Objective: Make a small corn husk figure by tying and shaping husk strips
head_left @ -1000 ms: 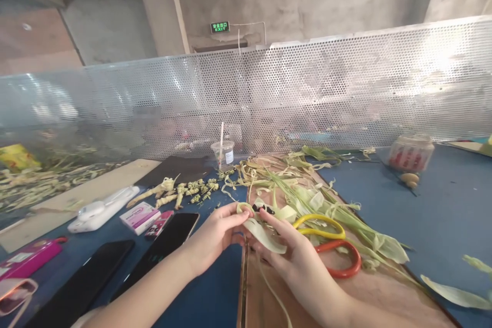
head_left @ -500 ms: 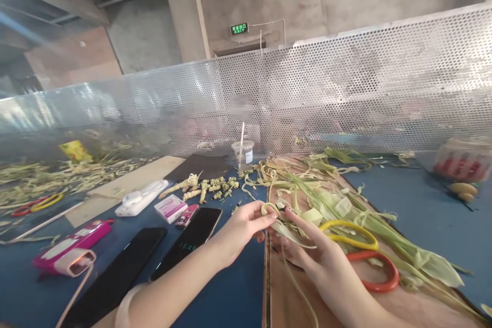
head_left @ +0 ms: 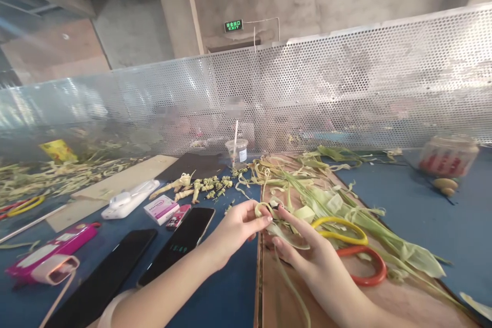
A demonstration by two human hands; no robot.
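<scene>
My left hand [head_left: 236, 228] pinches the curled top of a pale green leaf strip [head_left: 286, 234] between thumb and forefinger. My right hand [head_left: 311, 256] grips the same strip from the other side, fingers closed under its broad part. The strip's thin tail hangs down over a wooden board [head_left: 346, 302]. Yellow and red scissors [head_left: 348, 246] lie on the board just right of my right hand. A pile of long green leaves [head_left: 346, 205] spreads behind them.
Two dark phones [head_left: 180, 243] lie on the blue table to the left, beside a pink case [head_left: 52, 253], a small box [head_left: 160, 209] and a white device [head_left: 128, 198]. Small woven leaf pieces [head_left: 203, 187] and a plastic cup [head_left: 238, 152] sit before a perforated metal screen [head_left: 346, 92]. A jar [head_left: 446, 155] stands far right.
The view shifted right, then slightly back left. Both hands stay on the leaf strip; the fingers have turned it a little, and its broad part hangs lower.
</scene>
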